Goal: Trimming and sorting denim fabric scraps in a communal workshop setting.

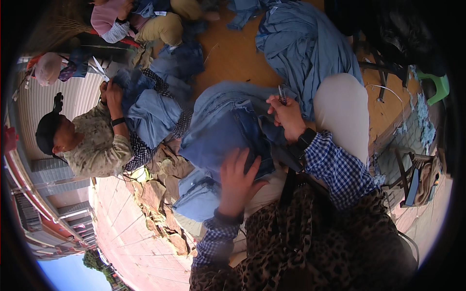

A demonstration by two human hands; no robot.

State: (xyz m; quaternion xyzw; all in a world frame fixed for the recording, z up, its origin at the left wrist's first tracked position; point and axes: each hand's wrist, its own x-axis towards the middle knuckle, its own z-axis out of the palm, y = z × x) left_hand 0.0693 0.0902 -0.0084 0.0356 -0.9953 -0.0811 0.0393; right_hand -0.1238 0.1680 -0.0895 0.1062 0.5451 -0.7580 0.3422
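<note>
Blue denim garments (213,140) lie heaped across my lap. My left hand (239,177) rests flat on the dark denim with its fingers spread, a little blurred. Just above the cloth, to the right, my right hand (287,115) is closed around small metal snips (282,93), whose narrow tips point away from me. The handle part of the snips is hidden in my fingers. A frayed edge (242,109) of the denim shows near that hand.
A co-worker (97,140) in camouflage at the left holds scissors (101,69) over denim. Another person (160,29) sits at the far left. More denim (303,43) is piled on the brown board (233,58). A green stool (436,87) and a small folding seat (417,182) stand at the right.
</note>
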